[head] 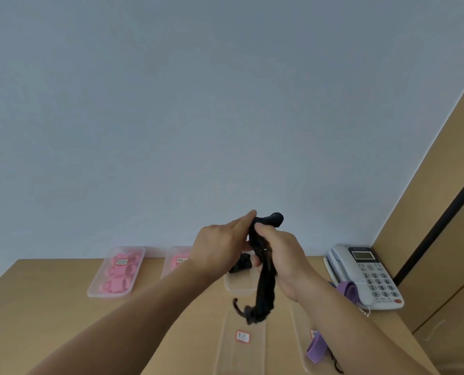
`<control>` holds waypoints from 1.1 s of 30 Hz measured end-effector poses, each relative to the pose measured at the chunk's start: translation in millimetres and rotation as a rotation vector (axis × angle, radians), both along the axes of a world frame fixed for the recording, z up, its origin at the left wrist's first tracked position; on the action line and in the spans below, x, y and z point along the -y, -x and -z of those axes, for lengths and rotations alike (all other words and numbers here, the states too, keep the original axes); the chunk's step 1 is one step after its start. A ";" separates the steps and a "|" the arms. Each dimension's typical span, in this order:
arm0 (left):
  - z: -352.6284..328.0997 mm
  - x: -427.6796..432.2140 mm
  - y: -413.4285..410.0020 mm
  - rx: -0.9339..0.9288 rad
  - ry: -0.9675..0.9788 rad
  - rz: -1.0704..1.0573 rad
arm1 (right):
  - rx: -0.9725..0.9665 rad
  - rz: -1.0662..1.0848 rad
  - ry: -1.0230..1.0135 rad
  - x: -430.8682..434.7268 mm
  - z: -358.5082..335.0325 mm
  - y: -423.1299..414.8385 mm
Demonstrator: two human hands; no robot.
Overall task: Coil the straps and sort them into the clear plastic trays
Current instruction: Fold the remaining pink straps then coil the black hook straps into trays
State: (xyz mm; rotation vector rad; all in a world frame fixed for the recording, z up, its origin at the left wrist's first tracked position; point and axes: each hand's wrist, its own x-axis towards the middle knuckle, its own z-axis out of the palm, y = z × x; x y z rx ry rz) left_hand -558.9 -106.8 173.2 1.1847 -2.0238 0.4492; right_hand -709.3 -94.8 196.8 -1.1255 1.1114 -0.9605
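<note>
A black strap [264, 288] hangs in the air above the desk, its loose end dangling over a clear tray [241, 355] with a red-edged label. My right hand [279, 261] grips the strap's upper part. My left hand [220, 247] holds the strap's top from the left, its index finger stretched along it. Behind my hands a clear tray [239, 286] holds black coiled straps [241, 265]. Two clear trays at the back left, one [117, 270] and another [176, 259], hold pink coiled straps. A tray at the lower right [303, 347] holds a purple strap [317, 347].
A white desk telephone [368, 274] stands at the back right with a purple strap [348, 290] lying over its handset. The wooden desk [49, 307] ends at a pale wall behind. A wooden cabinet [441, 212] rises on the right.
</note>
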 end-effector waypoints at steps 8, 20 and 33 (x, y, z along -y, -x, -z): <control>11.2 6.5 -12.0 -0.110 -0.085 0.283 | 0.254 0.094 -0.188 8.1 6.3 9.9; -8.4 -2.5 -3.8 -0.895 -0.970 0.365 | 0.068 0.032 0.077 4.7 22.4 15.0; 13.3 -4.1 -6.2 0.023 -0.067 0.235 | 0.184 -0.100 -0.291 15.5 8.9 26.3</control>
